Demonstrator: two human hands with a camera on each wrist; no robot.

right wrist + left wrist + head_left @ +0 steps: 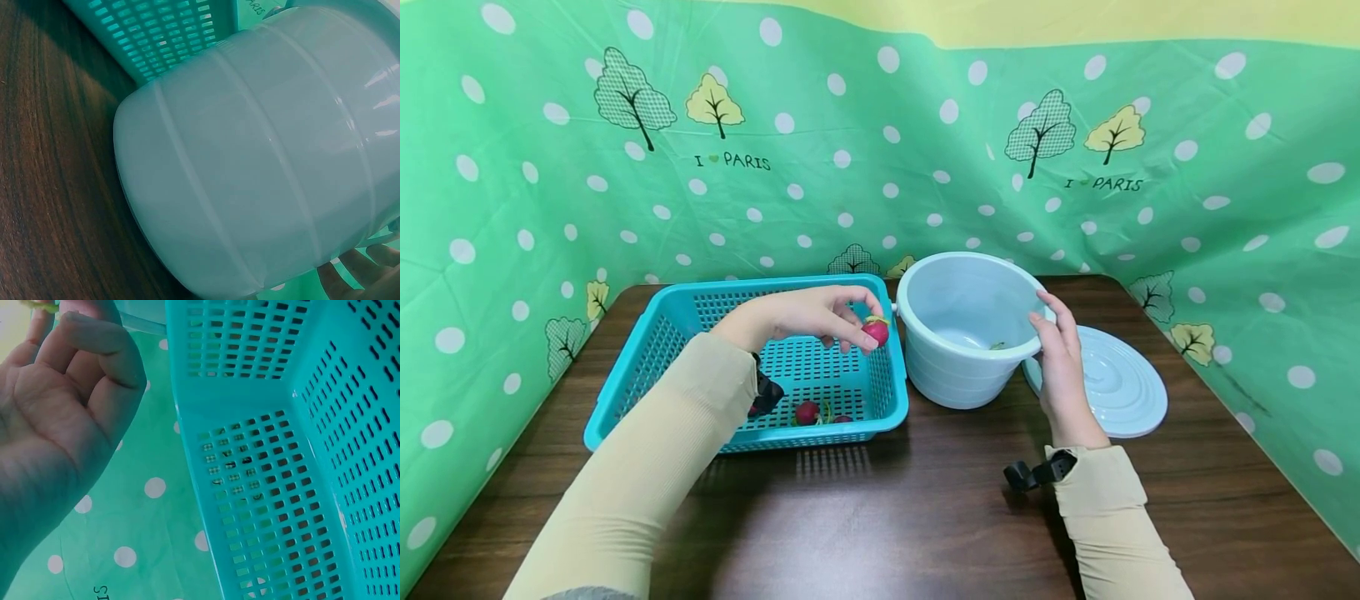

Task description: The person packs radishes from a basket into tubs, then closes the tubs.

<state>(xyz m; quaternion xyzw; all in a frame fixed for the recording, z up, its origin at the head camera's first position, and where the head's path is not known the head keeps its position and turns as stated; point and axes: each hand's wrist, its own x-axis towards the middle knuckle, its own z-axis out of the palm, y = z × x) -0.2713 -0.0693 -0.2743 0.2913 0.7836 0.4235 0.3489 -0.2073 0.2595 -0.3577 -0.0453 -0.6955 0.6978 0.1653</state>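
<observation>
While the left hand (820,317) pinches a red radish-like piece (876,332) between thumb and fingers, at the bucket-side end of the teal basket (895,379), the right hand (1063,367) grips the rim of the pale-blue bucket (962,375), on the side away from the left fingers; a light pinch round the firm-looking body, not the leafy top, should serve best, with the knuckles high enough to clear the basket wall; the right fingers need only steady the rim and leave the mouth unobstructed; piece looks smooth and roundish, yellow-green at the crown; basket, below the left fingers, is plastic, pierced in rows of slots, more red pieces (807,412) near its front wall; bucket is rounded, shallow-ribbed; round lid (1123,383), ridged concentrically, lies beside the right fingers on the dark wood-grained counter (925,517).
</observation>
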